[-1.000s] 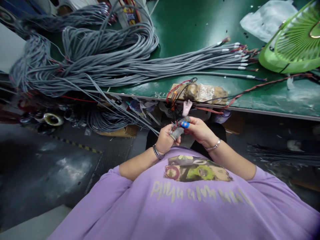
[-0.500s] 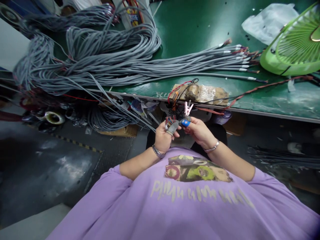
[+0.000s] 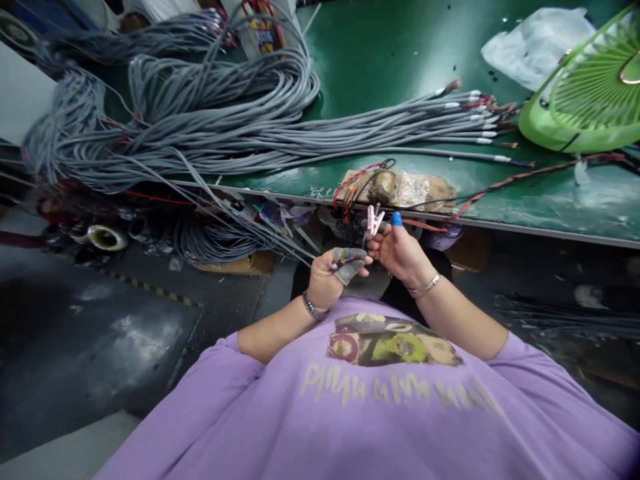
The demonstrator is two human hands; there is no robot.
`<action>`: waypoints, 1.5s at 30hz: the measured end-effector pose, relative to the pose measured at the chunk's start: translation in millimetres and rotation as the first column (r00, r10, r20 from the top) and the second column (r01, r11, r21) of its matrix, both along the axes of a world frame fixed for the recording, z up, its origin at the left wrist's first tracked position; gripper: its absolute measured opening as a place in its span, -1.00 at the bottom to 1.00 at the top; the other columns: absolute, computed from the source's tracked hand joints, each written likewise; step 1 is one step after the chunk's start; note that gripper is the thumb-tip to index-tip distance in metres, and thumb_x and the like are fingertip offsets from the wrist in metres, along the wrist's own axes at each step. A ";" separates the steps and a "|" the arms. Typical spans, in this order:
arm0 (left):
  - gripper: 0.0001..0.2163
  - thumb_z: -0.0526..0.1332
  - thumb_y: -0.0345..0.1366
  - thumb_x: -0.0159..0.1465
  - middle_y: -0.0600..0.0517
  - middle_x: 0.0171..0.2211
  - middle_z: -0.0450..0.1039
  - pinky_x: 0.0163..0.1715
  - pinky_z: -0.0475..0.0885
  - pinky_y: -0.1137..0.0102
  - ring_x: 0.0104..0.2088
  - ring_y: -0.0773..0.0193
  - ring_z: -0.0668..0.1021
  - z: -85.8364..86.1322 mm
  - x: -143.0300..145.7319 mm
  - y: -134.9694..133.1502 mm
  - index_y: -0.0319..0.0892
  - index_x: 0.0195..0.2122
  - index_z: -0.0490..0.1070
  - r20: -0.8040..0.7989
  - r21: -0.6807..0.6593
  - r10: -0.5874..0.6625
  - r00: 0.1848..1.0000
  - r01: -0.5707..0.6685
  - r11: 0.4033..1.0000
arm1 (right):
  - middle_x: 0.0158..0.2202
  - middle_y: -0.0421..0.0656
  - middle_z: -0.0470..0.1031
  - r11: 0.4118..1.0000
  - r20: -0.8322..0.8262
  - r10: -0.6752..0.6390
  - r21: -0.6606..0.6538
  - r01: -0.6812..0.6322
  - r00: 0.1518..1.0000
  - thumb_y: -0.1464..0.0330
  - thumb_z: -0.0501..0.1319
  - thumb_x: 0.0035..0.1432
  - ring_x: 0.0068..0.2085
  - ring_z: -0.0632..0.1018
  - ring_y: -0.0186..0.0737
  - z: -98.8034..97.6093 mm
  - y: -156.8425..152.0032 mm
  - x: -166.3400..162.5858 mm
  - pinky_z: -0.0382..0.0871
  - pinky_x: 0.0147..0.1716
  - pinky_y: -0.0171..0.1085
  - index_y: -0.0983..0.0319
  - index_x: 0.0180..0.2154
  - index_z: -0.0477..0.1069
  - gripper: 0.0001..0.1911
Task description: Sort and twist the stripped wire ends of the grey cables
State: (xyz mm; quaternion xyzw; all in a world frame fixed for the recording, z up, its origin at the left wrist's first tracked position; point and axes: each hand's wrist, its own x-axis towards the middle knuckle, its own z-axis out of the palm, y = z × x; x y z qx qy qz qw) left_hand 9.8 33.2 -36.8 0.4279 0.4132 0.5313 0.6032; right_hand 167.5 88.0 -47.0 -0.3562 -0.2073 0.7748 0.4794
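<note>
My left hand (image 3: 331, 275) is curled in front of my chest, its thumb and forefinger wrapped in grey tape and pinched together on thin wire ends. My right hand (image 3: 397, 250) is beside it, a blue cot on its raised forefinger, and its fingers grip a small pink clip (image 3: 373, 219). Thin red, black and orange wires (image 3: 351, 190) run from the hands up over the edge of the green bench (image 3: 395, 47). On the bench lies a big bundle of grey cables (image 3: 225, 127) with stripped coloured ends (image 3: 480, 117).
A green fan (image 3: 585, 93) stands at the bench's right end, with a white plastic bag (image 3: 535, 40) behind it. A taped brown block (image 3: 405, 187) sits at the bench edge. More grey cable coils (image 3: 215, 240) and a tape roll (image 3: 105, 237) lie under the bench, left.
My right hand has lifted away from the left hand and raised the pink clip toward the bench edge, its blue-tipped finger now pointing up. The left hand dropped slightly.
</note>
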 end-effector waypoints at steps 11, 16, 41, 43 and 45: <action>-0.73 0.45 -0.13 0.05 -0.05 -0.36 0.64 -0.58 0.42 0.48 -0.50 0.29 0.62 0.3 11.6 10.8 -0.19 -0.31 0.58 -0.009 0.040 0.008 1.000 -0.007 0.999 | -0.51 -0.20 0.42 0.993 0.050 -0.032 0.119 0.026 0.998 -0.26 0.18 0.01 -0.59 0.31 -0.41 -0.7 10.8 -14.5 0.21 -0.64 -0.34 0.24 -0.38 0.46 -0.34; -0.75 0.44 -0.16 0.08 -0.04 -0.36 0.64 -0.55 0.41 0.50 -0.52 0.35 0.60 -2.8 10.4 11.5 -0.20 -0.29 0.58 -0.013 0.040 -0.006 1.000 0.006 0.999 | -0.53 -0.21 0.45 1.000 -0.063 -0.009 -0.018 0.008 0.998 -0.23 0.24 -0.01 -0.63 0.32 -0.41 11.1 13.0 -16.3 0.16 -0.73 -0.36 0.22 -0.42 0.37 -0.39; -0.60 0.52 -0.14 -0.13 0.03 -0.48 0.59 -0.75 0.12 0.59 -0.59 0.37 0.57 -5.7 -0.7 17.2 -0.23 -0.36 0.47 0.229 -0.274 0.039 0.973 0.025 0.961 | -0.45 -0.21 0.49 0.993 -0.119 0.036 -0.111 -0.049 0.992 -0.14 0.26 0.06 -0.51 0.41 -0.39 -23.4 -8.8 14.6 0.32 -0.53 -0.39 0.21 -0.37 0.49 -0.47; -0.58 0.52 -0.13 -0.15 0.03 -0.48 0.59 -0.75 0.13 0.59 -0.58 0.37 0.58 -7.5 -0.2 18.1 -0.23 -0.35 0.47 0.235 -0.286 0.027 0.972 0.042 0.957 | -0.44 -0.21 0.50 0.992 -0.121 0.033 -0.116 -0.047 0.992 -0.11 0.29 0.06 -0.51 0.41 -0.40 -23.0 -10.0 15.5 0.32 -0.53 -0.40 0.21 -0.36 0.50 -0.51; -0.57 0.51 -0.08 -0.13 0.01 -0.46 0.59 -0.72 0.20 0.57 -0.55 0.34 0.59 -9.3 -0.1 18.3 -0.24 -0.33 0.47 0.236 -0.290 0.000 0.972 0.071 0.954 | -0.45 -0.22 0.51 0.991 -0.117 0.029 -0.123 -0.043 0.993 -0.08 0.30 0.06 -0.52 0.41 -0.41 -21.7 -10.7 16.7 0.33 -0.54 -0.40 0.20 -0.36 0.49 -0.54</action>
